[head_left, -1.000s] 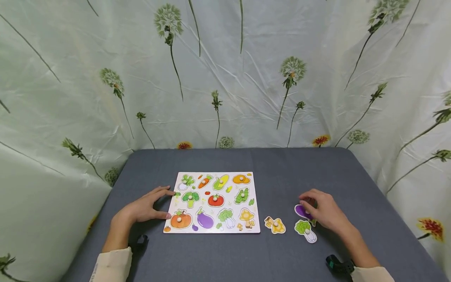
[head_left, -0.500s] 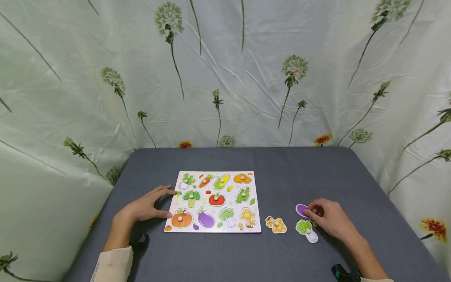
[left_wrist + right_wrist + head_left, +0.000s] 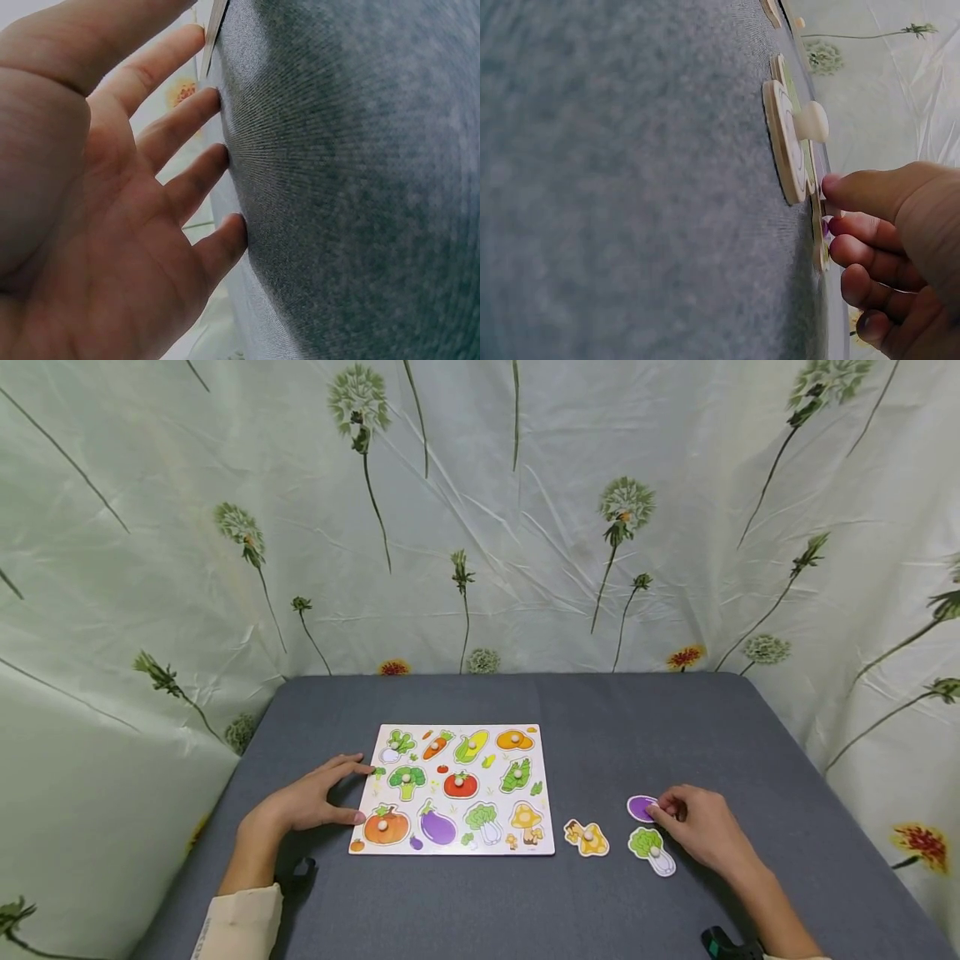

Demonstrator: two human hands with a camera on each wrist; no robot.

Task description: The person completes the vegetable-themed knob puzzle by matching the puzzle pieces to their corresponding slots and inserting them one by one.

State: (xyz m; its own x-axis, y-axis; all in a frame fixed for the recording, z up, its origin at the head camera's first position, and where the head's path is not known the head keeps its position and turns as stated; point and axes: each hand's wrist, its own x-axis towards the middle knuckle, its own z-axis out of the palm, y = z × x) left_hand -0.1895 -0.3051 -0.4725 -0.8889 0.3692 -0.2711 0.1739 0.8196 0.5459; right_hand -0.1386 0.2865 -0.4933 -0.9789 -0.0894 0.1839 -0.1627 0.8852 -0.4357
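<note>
A white wooden puzzle board (image 3: 487,847) printed with vegetables lies on the table. My left hand (image 3: 306,797) rests at its left edge with fingers spread, thumb and index fingertip right at the rim; the left wrist view shows the fingertips (image 3: 217,157) down by the cloth. To the right of the board, my right hand (image 3: 701,827) pinches the small knob (image 3: 831,210) of the purple eggplant puzzle piece (image 3: 640,808) between thumb and fingers. The hand covers part of that piece. Just in front of it lies the cabbage piece (image 3: 651,850), its white knob (image 3: 815,122) standing out.
A yellow mushroom piece (image 3: 588,838) lies between the board and the cabbage piece. Grey cloth covers the table (image 3: 450,910). Behind and beside it hangs a pale curtain (image 3: 525,593) with printed dandelions.
My right hand has shifted slightly right and toward me, its fingers closing on the eggplant piece's knob. The left hand and the board stay where they were.
</note>
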